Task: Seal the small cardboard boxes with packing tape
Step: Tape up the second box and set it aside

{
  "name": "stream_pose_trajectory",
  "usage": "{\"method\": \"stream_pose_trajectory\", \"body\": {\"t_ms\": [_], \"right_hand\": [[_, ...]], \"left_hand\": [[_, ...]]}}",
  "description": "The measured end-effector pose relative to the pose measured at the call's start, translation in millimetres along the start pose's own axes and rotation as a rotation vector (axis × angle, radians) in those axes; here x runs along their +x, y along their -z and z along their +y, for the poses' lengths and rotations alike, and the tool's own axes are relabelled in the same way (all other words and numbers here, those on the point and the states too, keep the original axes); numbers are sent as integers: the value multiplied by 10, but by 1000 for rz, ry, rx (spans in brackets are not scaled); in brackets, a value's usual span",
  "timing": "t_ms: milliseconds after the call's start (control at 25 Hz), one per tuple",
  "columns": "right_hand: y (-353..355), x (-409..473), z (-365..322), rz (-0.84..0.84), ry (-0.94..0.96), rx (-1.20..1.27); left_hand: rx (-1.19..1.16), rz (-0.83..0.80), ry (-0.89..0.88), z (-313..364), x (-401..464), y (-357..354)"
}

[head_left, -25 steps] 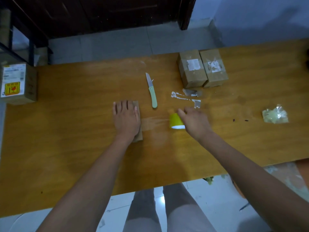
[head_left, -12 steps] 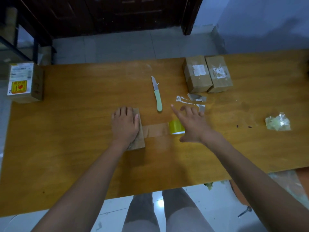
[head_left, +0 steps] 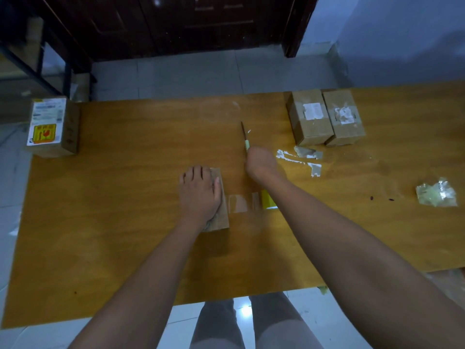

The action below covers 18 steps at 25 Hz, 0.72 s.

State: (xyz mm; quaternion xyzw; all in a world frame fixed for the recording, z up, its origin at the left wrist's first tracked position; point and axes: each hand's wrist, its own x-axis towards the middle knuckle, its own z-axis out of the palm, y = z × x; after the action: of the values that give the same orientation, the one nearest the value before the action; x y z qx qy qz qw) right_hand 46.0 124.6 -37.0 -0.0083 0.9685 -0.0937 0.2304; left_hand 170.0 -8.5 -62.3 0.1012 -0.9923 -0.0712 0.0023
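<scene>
Cardboard box (head_left: 218,210) under flat left grip (head_left: 198,195)

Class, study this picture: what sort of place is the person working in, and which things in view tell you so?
Probably a room in a home used as a makeshift packing spot, not a warehouse: a plain wooden table on a tiled floor, a dark wooden door behind, and small cardboard boxes with a tape roll.

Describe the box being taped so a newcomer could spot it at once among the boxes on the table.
Start at the wooden table and look to its middle. There the left hand presses flat on a small cardboard box, with a strip of packing tape running from it to the yellow roll. The other boxes stand untouched at the far edges.
</scene>
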Motion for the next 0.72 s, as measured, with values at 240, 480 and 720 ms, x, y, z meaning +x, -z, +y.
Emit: {"method": "stream_pose_trajectory", "body": {"t_ms": [240,480,720], "right_hand": [[202,-1108,212,212,107,390],[-762,-1998,346,-26,99,175],[-1159,-1981,303,-32,81,123]], "left_hand": [[-30,-6,-18,-12,4,12],[-44,-10,-28,-18,5,30],[-14,-16,-39,-18,-1,28]]}}
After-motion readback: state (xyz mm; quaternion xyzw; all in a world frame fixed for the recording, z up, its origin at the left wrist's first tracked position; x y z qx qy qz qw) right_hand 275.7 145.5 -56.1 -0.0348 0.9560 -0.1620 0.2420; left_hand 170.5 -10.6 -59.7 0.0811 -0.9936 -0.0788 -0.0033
